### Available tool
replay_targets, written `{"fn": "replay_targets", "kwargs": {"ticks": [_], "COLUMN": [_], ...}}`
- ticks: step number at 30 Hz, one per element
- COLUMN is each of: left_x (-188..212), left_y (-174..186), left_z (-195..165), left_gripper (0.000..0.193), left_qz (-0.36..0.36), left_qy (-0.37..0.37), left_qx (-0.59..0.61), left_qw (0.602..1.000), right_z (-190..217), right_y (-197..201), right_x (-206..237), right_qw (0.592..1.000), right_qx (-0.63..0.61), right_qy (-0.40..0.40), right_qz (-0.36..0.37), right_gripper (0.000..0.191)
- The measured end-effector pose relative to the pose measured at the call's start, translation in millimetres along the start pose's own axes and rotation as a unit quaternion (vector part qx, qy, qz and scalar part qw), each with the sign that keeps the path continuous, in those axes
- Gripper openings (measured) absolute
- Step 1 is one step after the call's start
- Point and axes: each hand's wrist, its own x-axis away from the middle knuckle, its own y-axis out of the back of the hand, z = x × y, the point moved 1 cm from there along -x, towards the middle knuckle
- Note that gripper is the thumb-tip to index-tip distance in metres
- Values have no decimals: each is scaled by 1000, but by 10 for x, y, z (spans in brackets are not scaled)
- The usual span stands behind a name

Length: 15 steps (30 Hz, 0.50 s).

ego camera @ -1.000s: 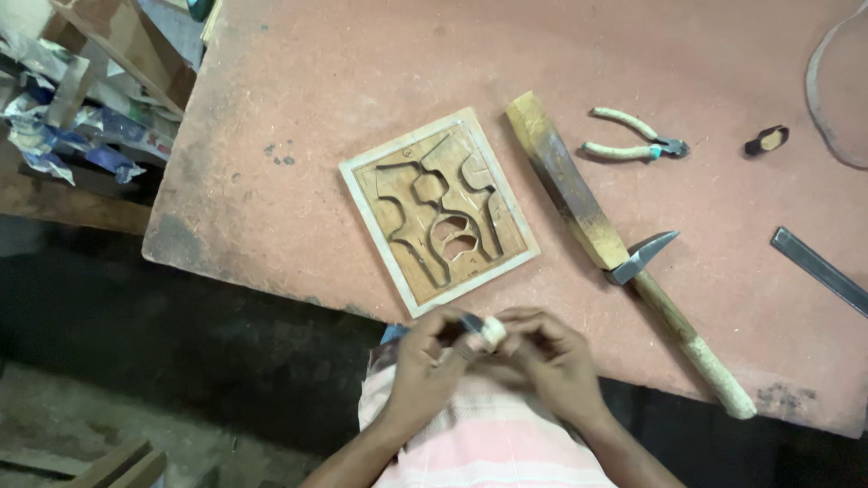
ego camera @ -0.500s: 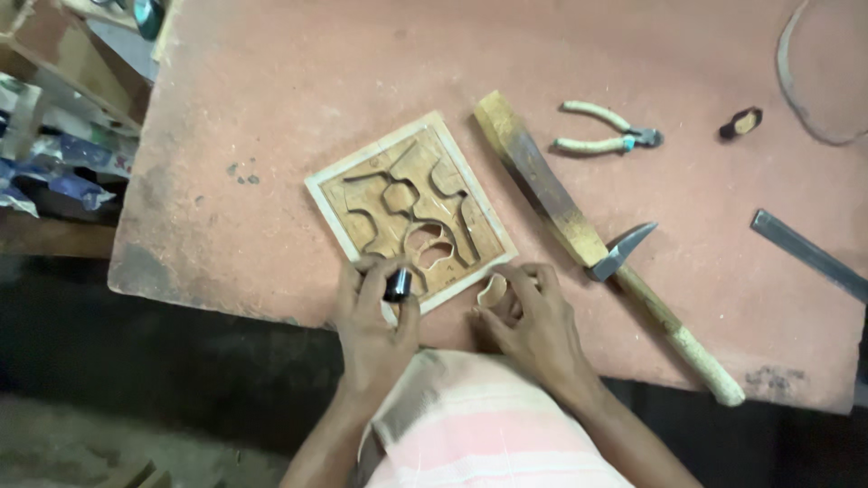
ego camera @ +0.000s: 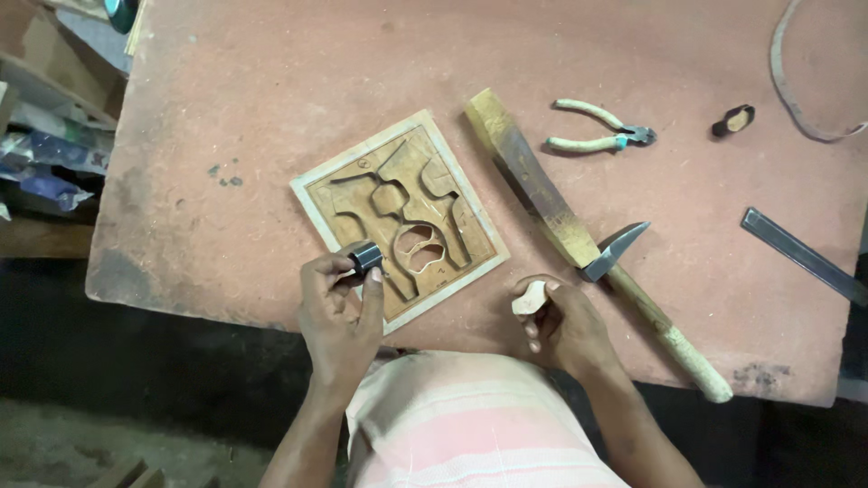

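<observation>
A square carved wooden panel with a pale border lies tilted on the reddish table. My left hand rests at the panel's near left edge and pinches a small dark cylinder against the carving. My right hand sits on the table just right of the panel's near corner, closed around a small pale piece of wood.
Right of the panel lie a long wooden stick and a hammer with a wooden handle. Pliers, a small dark oval piece, a curved strap and a flat metal bar sit further right. Clutter is piled beyond the table's left edge.
My hands were together near my body a second ago; they have parted, the left carrying the dark cylinder onto the panel, the right settling on the table with the pale piece.
</observation>
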Motion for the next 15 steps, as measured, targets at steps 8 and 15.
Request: {"fn": "replay_targets", "kwargs": {"ticks": [8,15], "left_x": [-91,-205], "left_y": [16,36], "left_z": [-73,-12], "left_gripper": [20,18], "left_qz": [30,73], "left_qy": [14,-177], "left_qx": [-52,-232], "left_qw": [998,954], "right_z": [272,681], "right_y": [-235,-413], "right_x": [74,112], "right_qw": [887,707], "right_qx": [412,551], "right_qy": [205,385], "right_qz": [-37,-218], "right_gripper": [32,47]}}
